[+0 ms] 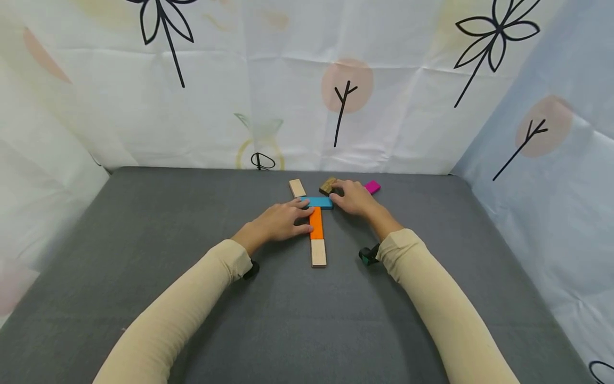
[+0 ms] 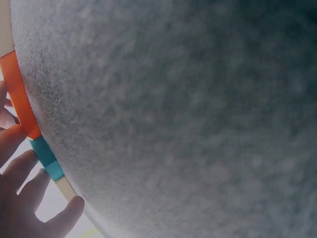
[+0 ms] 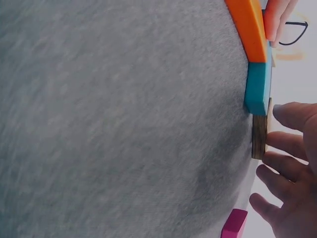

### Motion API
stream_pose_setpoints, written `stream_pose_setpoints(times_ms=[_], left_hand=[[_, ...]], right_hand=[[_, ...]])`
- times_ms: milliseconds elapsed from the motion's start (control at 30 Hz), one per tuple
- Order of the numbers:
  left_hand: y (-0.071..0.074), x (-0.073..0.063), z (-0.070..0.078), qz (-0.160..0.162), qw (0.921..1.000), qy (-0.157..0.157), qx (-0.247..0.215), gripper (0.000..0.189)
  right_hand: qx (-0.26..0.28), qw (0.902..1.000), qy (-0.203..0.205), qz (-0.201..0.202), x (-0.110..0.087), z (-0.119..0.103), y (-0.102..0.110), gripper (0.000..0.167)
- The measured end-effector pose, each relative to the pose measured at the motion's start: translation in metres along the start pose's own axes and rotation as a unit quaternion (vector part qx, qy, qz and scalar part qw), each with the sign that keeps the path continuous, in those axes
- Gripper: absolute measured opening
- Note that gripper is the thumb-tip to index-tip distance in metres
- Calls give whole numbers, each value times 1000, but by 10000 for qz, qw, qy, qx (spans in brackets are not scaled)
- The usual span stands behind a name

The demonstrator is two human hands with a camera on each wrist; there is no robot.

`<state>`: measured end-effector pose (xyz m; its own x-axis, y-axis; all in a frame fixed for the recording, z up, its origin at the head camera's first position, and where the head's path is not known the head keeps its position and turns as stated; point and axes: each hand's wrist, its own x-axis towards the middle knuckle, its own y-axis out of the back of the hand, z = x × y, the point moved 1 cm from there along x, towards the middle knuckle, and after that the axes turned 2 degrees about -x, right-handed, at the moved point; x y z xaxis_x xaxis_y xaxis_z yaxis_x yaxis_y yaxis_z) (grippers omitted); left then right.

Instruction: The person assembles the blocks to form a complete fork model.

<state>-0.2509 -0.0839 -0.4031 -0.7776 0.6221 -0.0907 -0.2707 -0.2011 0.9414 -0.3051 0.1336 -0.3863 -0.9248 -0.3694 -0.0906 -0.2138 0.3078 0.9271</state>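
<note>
In the head view an orange block (image 1: 316, 224) lies lengthwise, with a pale wood block (image 1: 318, 253) at its near end and a blue block (image 1: 320, 202) across its far end. My left hand (image 1: 280, 221) rests its spread fingers on the blue and orange blocks, thumb by the orange one's left side. A dark brown block (image 1: 327, 185) lies tilted beyond the blue block's right end. My right hand (image 1: 355, 198) touches it with extended fingers, its thumb near the blue block. The right wrist view shows those fingers along the brown block (image 3: 259, 138).
Another pale wood block (image 1: 297, 188) lies slanted by the blue block's left end. A magenta block (image 1: 372, 186) sits to the right, behind my right hand. The grey tabletop (image 1: 307, 320) ends at a patterned white cloth (image 1: 297, 106) at the back.
</note>
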Motion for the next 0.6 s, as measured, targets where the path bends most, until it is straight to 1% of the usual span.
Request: stream_pose_setpoints(times_ms=[167, 500, 600], left_hand=[[0, 0, 0, 25, 10000, -24, -24, 61], [2, 0, 0, -16, 10000, -18, -58, 62], [2, 1, 0, -32, 10000, -20, -48, 62]], right_hand=[[107, 9999, -46, -73, 5, -3, 1, 44], [398, 9983, 248, -354, 8, -10, -1, 48], [521, 9973, 280, -438, 10, -12, -2, 46]])
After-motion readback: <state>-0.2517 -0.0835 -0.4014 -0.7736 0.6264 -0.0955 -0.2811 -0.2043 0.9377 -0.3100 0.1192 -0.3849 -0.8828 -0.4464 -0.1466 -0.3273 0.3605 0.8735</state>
